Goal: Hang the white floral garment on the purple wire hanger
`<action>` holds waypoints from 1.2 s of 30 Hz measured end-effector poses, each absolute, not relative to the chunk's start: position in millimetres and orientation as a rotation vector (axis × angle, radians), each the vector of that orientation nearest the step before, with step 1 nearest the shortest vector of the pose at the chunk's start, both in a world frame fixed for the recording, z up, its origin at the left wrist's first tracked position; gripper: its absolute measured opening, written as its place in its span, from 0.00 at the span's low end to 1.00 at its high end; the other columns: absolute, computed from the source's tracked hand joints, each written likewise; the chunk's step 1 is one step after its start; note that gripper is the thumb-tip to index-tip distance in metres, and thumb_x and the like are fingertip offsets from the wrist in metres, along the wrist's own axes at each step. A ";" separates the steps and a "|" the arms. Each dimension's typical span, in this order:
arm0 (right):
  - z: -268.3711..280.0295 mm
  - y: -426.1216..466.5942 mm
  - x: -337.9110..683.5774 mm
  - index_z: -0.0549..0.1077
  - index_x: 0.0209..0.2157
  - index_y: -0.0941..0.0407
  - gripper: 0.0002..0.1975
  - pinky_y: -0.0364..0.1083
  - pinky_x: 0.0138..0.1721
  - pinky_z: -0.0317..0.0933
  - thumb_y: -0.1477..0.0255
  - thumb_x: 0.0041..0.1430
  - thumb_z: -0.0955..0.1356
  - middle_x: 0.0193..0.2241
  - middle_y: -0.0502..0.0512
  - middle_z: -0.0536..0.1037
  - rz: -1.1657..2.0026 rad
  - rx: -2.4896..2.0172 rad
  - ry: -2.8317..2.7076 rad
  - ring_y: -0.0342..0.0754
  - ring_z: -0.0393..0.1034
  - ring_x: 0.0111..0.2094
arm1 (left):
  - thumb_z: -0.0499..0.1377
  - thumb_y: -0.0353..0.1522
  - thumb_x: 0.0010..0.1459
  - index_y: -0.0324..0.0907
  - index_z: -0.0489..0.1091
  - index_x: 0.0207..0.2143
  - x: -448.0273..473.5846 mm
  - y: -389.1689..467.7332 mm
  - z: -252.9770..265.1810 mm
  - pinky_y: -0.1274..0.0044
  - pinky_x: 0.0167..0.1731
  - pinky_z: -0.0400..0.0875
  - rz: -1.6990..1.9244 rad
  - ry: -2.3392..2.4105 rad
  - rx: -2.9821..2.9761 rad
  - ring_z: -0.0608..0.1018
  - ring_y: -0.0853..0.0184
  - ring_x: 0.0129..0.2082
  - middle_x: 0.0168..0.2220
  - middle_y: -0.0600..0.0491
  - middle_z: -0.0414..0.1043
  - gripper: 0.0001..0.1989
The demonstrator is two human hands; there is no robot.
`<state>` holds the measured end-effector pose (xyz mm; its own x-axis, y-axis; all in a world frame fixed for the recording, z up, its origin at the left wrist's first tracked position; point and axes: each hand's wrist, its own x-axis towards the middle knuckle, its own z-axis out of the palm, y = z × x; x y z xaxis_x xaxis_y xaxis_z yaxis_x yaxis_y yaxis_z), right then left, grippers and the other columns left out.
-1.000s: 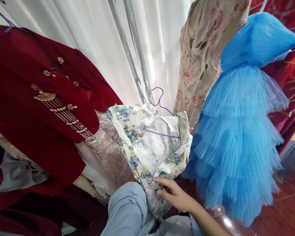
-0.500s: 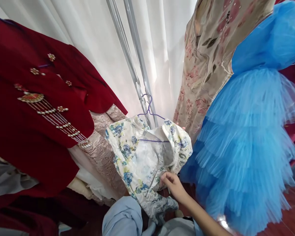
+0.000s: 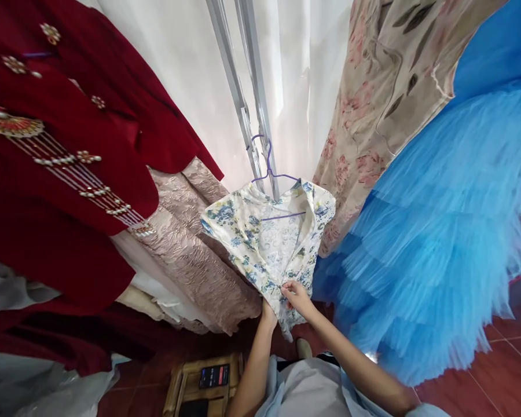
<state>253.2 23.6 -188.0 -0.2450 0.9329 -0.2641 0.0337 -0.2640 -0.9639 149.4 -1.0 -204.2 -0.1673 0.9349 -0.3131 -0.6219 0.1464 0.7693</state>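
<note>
A white blouse (image 3: 243,231) with blue and yellow-green flowers hangs on a purple hanger (image 3: 269,165), hooked at a metal stand. Its front gapes in a deep V above my hands. With thumb and fingers together, my right hand (image 3: 296,296) pinches the front edge at the bottom of that V. Just to its left, my left hand (image 3: 269,313) is against the lower front; its fingers are hidden by the cloth. Wrinkled fabric hangs down between my wrists.
Metal poles (image 3: 254,87) stand before a white curtain (image 3: 165,75). Left are a dark red jacket (image 3: 125,133) and a pink textured skirt (image 3: 200,260); right, a beige floral dress (image 3: 351,127) and a blue tulle dress (image 3: 438,231). A phone (image 3: 214,376) lies on a wooden stool (image 3: 178,385).
My left hand has come to the lower front of the blouse beside my right. The blouse now hangs straighter, its front edges drawn together at the bottom. The view has tilted down, revealing the stool.
</note>
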 end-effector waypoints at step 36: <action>-97.0 -25.4 231.1 0.76 0.20 0.59 0.10 0.39 0.16 0.49 0.67 0.45 0.70 0.16 0.52 0.76 1.537 -1.163 -1.094 0.37 0.55 0.13 | 0.57 0.35 0.60 0.42 0.68 0.28 117.4 -87.8 -193.6 0.72 0.38 0.66 1.425 1.668 1.687 0.74 0.60 0.33 0.30 0.49 0.73 0.09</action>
